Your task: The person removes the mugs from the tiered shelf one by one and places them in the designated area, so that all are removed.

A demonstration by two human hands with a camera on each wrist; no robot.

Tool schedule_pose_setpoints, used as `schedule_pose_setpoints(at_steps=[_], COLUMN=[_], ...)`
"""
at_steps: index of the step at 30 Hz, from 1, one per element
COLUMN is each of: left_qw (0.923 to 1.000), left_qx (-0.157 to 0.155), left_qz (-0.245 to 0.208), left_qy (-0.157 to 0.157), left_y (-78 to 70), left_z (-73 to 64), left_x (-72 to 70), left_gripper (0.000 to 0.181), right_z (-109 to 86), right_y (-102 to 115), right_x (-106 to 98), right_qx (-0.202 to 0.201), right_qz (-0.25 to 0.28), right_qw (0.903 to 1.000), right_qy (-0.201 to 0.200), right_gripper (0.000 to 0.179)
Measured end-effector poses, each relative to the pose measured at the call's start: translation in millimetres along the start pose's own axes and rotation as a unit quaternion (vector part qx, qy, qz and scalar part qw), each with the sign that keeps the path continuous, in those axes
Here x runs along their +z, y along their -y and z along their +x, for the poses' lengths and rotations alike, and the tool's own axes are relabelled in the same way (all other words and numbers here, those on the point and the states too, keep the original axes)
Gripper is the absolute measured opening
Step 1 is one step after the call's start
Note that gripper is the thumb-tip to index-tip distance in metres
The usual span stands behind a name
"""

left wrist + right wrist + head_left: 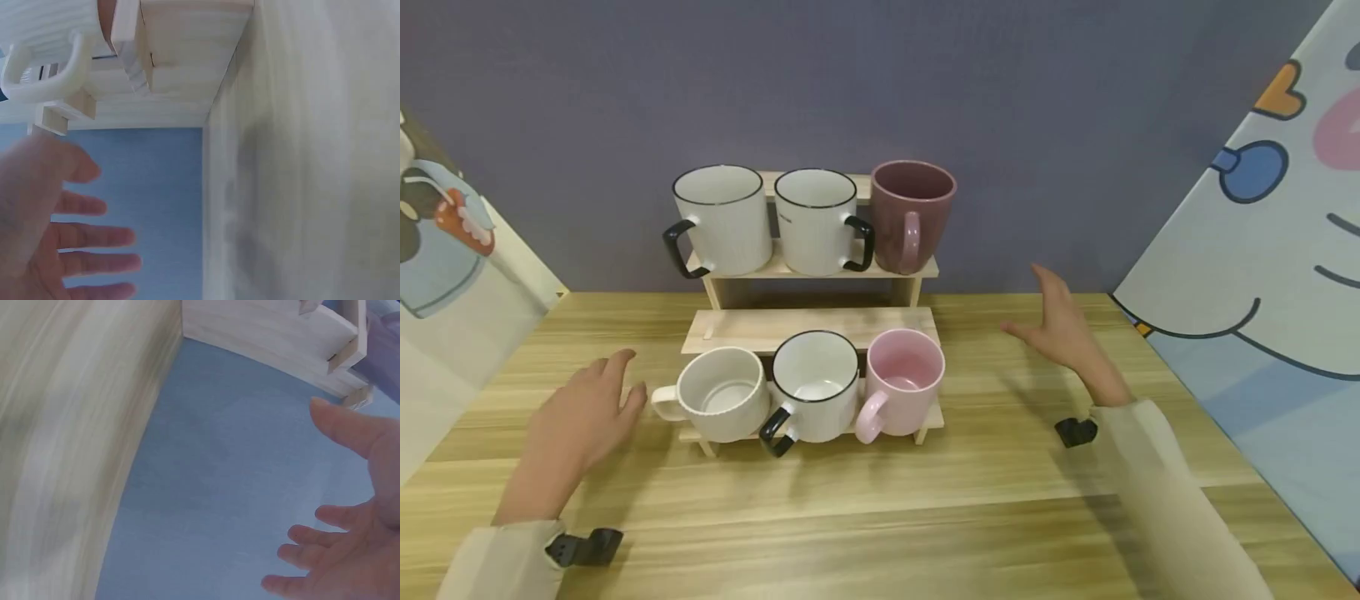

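1. Head: looks forward and down across the bench (pixel 1000 525) from farthest off, framing the whole wooden mug rack (pixel 820 327), the back wall (pixel 1015 125), the left hand (pixel 576 417) and the right hand (pixel 1063 333).
2. Left wrist: sits close to the left hand, facing the back wall, rolled sideways so the bench fills the picture's right.
3. Right wrist: equally close to the right hand, facing the same wall, rolled oppositely, bench at left.
4. Head and left wrist share the off-white mug (pixel 724 400); head and right wrist, the rack's right end.
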State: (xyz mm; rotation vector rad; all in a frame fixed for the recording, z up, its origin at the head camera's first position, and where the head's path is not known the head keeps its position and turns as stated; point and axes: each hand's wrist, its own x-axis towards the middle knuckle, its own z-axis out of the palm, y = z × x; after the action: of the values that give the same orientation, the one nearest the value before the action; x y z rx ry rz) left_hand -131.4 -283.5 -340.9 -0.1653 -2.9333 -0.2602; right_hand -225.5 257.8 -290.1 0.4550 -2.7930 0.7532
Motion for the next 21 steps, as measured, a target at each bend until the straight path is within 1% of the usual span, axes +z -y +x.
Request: schedule_pose_setpoints(at_steps=[2,3,4,7,9,11,14,18,21], left_qw=[0.9993,0.9985,0.9977,0.9961,0.9946,0.993,0.9895,0.9842,0.9793], left_qx=[0.0,-0.001,0.001,0.011,0.018,0.023,0.017,0.015,0.027], left_qz=[-0.035,-0.051,-0.062,-0.08,-0.095,-0.111,-0.14,-0.174,-0.2], left_qy=[0.012,0.022,0.026,0.034,0.038,0.033,0.03,0.029,0.017], left_y=[-1.1,-1.4,-1.8,-1.2,-1.1,-2.2,-5.3,-8.1,-10.1], left_z=[-2.6,-4.6,-7.2,-16.5,-22.3,-26.0,-30.1,-36.5,-39.1], left_x=[2.8,4.4,6.5,12.1,15.2,17.6,20.6,24.1,27.7], left_gripper=[0.052,0.053,0.053,0.054,0.055,0.054,0.051,0.044,0.037], right_z=[1.2,1.7,2.2,4.6,6.9,9.8,15.4,26.0,34.4], right_y=[1.7,2.5,3.7,8.7,12.5,16.6,22.5,29.9,34.1], right_x=[-3.2,-4.4,-5.1,-4.9,-4.6,-5.6,-9.6,-17.7,-25.5], right_qx=[0.001,0.005,0.01,0.02,0.016,0.005,-0.012,-0.015,-0.014], right_qz=[-0.004,-0.005,-0.007,-0.015,-0.018,-0.02,-0.025,-0.017,-0.005], right_qw=[1.0,1.0,0.9999,0.9995,0.9994,0.9996,0.9996,0.9995,0.9995], right_qy=[-0.001,0.002,0.007,0.021,0.024,0.018,0.009,0.02,0.027], right_gripper=[0.092,0.092,0.092,0.092,0.091,0.091,0.09,0.092,0.091])
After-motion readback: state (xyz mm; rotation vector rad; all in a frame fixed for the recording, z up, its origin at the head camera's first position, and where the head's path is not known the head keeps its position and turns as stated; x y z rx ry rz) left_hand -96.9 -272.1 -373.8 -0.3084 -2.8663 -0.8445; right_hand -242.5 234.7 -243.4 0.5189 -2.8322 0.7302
